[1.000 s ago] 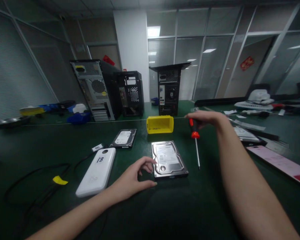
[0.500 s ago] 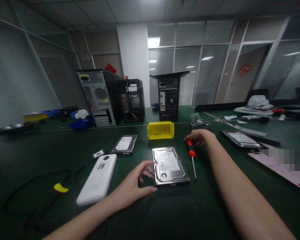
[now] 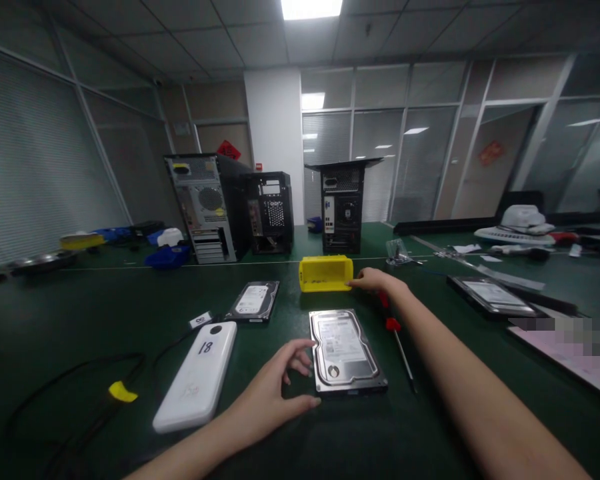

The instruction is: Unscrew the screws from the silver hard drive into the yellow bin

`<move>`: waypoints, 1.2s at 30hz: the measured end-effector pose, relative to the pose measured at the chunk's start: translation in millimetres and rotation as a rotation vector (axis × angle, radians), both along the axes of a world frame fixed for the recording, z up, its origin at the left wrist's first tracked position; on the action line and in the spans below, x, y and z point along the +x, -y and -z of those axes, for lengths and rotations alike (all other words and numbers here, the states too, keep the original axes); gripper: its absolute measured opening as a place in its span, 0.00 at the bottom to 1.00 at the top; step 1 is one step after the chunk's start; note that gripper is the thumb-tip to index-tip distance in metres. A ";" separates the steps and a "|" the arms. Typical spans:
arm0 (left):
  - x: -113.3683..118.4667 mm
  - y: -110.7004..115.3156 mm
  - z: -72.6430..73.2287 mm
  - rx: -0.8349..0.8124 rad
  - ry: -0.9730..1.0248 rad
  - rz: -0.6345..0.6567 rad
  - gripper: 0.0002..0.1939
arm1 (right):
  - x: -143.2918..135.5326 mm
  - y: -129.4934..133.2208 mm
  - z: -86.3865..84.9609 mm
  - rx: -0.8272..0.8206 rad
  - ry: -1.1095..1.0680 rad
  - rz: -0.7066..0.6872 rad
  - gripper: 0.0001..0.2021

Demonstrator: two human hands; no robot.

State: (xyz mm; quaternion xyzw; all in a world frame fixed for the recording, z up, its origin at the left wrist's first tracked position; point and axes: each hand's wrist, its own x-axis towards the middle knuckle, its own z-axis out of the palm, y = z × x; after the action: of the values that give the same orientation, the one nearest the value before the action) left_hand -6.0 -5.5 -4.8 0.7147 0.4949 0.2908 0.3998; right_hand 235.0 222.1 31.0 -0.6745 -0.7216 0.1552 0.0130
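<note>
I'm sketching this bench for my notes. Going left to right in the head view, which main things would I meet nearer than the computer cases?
Small yellow tag → white slab-shaped device marked 18 → flat black hard drive → silver metal hard drive → red-handled screwdriver → second black hard drive.

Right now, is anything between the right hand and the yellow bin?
Nothing visible. The right hand has its fingers at the right edge of the yellow bin; the screwdriver is closer in, outside that gap.
</note>
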 end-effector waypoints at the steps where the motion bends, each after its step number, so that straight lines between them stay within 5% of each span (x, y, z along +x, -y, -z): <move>1: 0.1 0.4 0.0 -0.001 -0.002 -0.002 0.34 | -4.1 -0.1 3.7 0.036 0.004 -0.008 0.16; 8: 2.2 2.9 -1.5 -0.022 -0.035 -0.019 0.36 | -12.2 7.3 27.6 0.274 0.080 -0.005 0.16; 14: 4.0 1.1 -5.2 -0.064 -0.056 -0.041 0.37 | -2.2 12.9 28.0 0.417 0.113 -0.090 0.15; 23: 2.2 0.0 -0.5 -0.062 -0.079 -0.037 0.37 | -29.9 27.9 29.5 0.510 -0.050 -0.604 0.13; 30: -0.8 -3.8 -1.3 -0.103 -0.070 -0.005 0.36 | -66.6 0.7 49.0 0.509 -0.080 -0.499 0.16; 36: -3.8 -8.4 3.8 -0.084 -0.066 0.023 0.36 | -71.8 -1.5 55.7 0.452 -0.028 -0.452 0.17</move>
State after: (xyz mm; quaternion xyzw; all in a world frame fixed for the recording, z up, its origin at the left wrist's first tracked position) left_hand -9.7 2.9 -8.6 0.7122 0.5114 0.2414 0.4159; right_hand 163.2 223.6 -24.7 -0.4750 -0.8692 -0.0007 0.1375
